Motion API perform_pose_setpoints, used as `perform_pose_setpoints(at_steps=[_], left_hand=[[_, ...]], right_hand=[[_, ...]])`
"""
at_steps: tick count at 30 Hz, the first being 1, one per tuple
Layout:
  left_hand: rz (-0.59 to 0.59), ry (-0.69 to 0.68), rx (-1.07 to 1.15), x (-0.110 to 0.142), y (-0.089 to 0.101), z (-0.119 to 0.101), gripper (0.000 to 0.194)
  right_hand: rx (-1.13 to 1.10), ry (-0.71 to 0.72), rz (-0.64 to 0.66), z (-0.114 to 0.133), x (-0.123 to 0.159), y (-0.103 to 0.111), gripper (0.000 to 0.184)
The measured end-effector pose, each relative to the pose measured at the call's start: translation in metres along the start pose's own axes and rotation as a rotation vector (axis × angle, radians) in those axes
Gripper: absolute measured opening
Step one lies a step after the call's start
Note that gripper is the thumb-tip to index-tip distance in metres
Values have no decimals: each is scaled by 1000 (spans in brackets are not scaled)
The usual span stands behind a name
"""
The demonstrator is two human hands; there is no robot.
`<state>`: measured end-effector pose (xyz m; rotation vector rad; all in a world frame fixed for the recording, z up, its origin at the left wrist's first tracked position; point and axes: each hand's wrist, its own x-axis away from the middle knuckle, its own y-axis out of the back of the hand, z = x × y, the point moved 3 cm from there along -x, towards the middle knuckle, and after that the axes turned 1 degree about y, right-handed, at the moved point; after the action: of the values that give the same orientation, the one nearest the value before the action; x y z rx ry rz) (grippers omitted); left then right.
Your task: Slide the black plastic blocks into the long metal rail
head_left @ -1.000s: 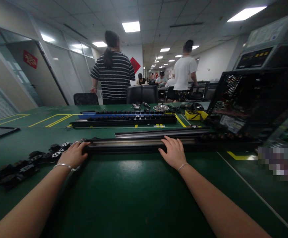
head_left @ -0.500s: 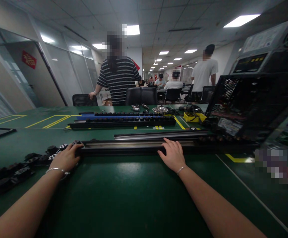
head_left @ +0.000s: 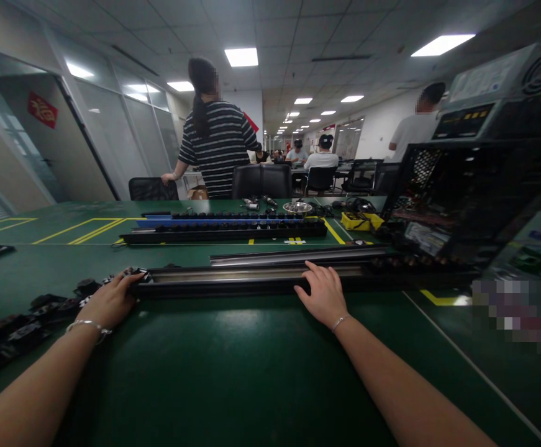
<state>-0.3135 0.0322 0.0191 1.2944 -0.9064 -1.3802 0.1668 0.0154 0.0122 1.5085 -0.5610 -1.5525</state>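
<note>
A long black rail (head_left: 233, 282) with a pale metal channel lies across the green table in front of me. My right hand (head_left: 322, 294) grips the rail right of its middle, thumb on the near side and fingers reaching over the top. At the rail's left end my left hand (head_left: 110, 303) closes around a small black module (head_left: 142, 275); the fingers hide much of it. Several black modules (head_left: 41, 313) trail away to the left of this hand. More dark modules (head_left: 419, 263) sit in the rail's right part. Just behind it lies a second rail (head_left: 270, 256).
Farther back are a blue rail (head_left: 158, 220) and a black rail filled with modules (head_left: 223, 232). A metal dish (head_left: 297, 207), a yellow box (head_left: 362, 221) and an open computer case (head_left: 419, 205) stand beyond. A person in a striped shirt (head_left: 217, 146) stands across the table.
My left hand has shifted slightly left and toward me at the rail's end. My right hand keeps its place on the rail. A person in white at the back has moved right.
</note>
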Motion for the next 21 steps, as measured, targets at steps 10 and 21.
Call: perform_pose_setpoints(at_steps=[10, 21], left_hand=[[-57, 149, -123, -2, -10, 14, 47], [-19, 179, -6, -19, -6, 8, 46]], right_hand=[[2, 7, -7, 1, 1, 1, 22], [-8, -6, -3, 1, 1, 1, 22]])
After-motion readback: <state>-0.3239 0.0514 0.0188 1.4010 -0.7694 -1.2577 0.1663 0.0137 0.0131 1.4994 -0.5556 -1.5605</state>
